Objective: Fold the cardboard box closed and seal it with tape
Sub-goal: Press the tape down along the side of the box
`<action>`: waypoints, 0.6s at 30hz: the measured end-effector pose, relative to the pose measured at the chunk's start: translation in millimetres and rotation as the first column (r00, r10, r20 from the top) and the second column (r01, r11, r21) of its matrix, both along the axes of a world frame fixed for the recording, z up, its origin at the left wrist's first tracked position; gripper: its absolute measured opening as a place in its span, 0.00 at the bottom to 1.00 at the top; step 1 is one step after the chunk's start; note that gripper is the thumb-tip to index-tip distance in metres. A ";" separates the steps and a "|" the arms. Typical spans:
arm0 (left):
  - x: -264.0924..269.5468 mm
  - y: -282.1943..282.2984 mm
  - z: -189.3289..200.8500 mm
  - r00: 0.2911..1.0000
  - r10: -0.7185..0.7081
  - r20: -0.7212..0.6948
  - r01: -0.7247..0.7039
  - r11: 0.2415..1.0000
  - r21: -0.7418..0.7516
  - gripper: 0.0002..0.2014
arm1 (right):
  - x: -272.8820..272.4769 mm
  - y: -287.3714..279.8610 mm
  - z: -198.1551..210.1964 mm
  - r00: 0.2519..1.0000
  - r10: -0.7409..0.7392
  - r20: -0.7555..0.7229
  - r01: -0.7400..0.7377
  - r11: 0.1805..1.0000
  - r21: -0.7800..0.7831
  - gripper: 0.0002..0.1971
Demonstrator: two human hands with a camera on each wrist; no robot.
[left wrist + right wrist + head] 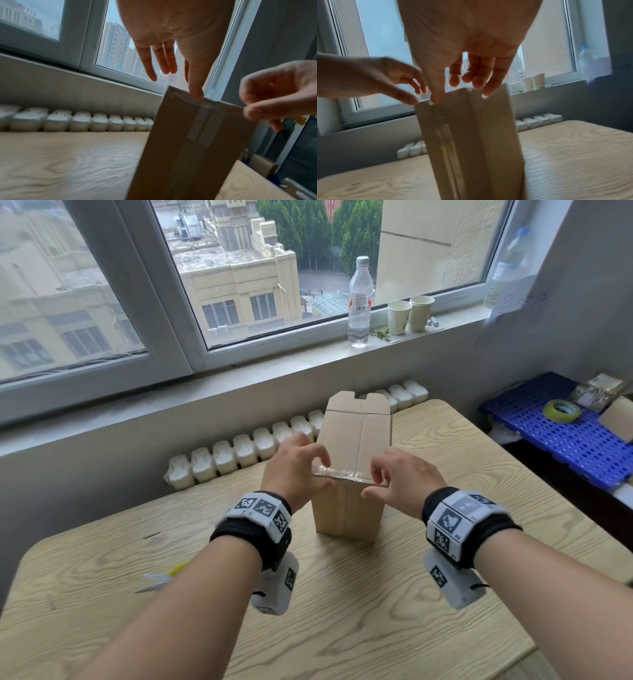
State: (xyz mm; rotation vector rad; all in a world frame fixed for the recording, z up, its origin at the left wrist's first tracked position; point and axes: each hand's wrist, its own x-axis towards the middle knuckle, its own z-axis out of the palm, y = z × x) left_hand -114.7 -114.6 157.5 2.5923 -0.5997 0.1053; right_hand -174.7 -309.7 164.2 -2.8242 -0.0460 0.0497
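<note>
A tall brown cardboard box (356, 440) stands upright in the middle of the wooden table (342, 611). A strip of clear tape (342, 474) runs along its near top edge. In the left wrist view another clear strip (200, 124) runs down the near face of the box (180, 148). My left hand (323, 470) is at the left end of that edge, thumb on the tape, fingers above the top. My right hand (373, 481) is at the right end, thumb against the edge, fingers loosely bent over the top. In the right wrist view its fingers (488, 75) hover just above the box (471, 135).
A yellow-green tape roll (561, 410) lies on a blue perforated crate (548, 433) to the right of the table. A yellow-handled tool (161, 578) lies on the table at the left. A water bottle (359, 302) and two paper cups (409, 314) stand on the sill. A white radiator (257, 446) runs behind the table.
</note>
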 end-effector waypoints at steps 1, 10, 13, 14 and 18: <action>-2.0 -6.6 0.7 0.999 -0.032 -0.004 0.032 0.999 -0.002 0.11 | 1.1 4.3 -1.0 1.000 0.009 0.024 -0.009 1.000 -0.001 0.13; -1.3 -22.6 -5.0 0.996 -0.019 -0.084 0.022 0.999 0.037 0.06 | 0.2 5.7 -8.8 0.999 0.013 0.047 -0.020 0.989 0.145 0.07; 3.0 -22.3 -5.8 0.990 -0.018 -0.138 0.018 1.000 -0.004 0.04 | 2.4 6.0 -10.1 1.000 0.006 0.028 -0.011 0.984 0.179 0.12; 4.4 -21.4 -7.1 0.986 -0.014 -0.167 0.007 0.999 -0.041 0.04 | 2.8 4.5 -10.4 1.000 0.004 0.016 -0.007 0.981 0.195 0.14; 10.5 -4.9 -15.1 0.973 0.072 -0.220 -0.111 0.979 -0.169 0.14 | 1.8 -3.6 -10.4 0.999 -0.027 -0.025 0.034 0.952 0.305 0.14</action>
